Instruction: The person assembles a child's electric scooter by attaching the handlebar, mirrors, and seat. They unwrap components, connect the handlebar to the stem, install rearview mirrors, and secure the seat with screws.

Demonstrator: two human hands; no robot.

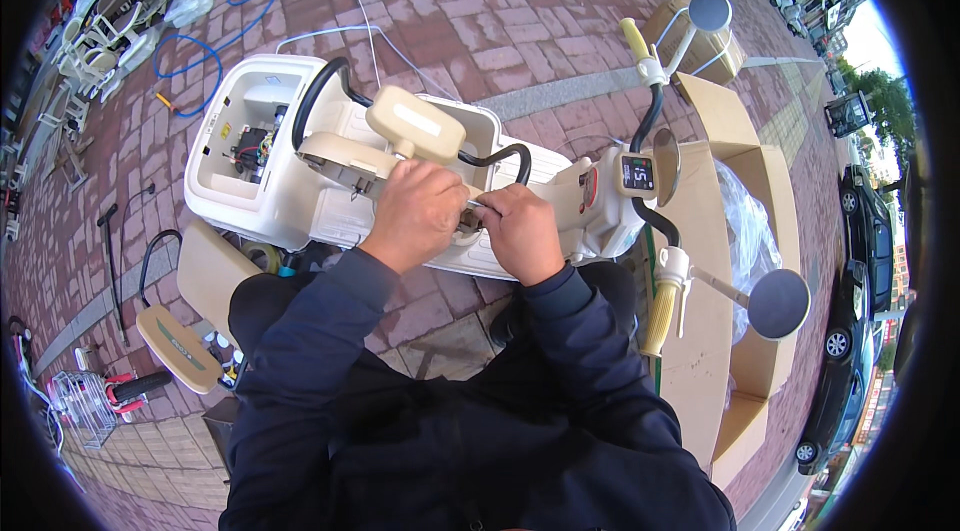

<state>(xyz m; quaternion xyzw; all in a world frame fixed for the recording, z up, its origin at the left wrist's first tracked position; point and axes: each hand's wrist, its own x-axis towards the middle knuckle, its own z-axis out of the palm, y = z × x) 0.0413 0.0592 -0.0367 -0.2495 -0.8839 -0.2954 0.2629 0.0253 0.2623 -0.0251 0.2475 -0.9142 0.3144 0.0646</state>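
Observation:
A cream electric scooter stands crosswise in front of me, its handlebar to the right. Over its middle, my left hand is closed, fingers bent down at the near edge of a tilted beige seat part. My right hand is closed beside it, thumb and fingers pinched together. Between the fingertips a small metallic piece shows, mostly covered, so its kind is unclear. Just beyond my hands is a beige padded backrest. A black curved tube runs past it to the right.
At the scooter's left end an open storage box shows wiring inside. A lit display sits amid the handlebar, with round mirrors. An open cardboard box with clear plastic stands right. A blue hose crosses the brick paving.

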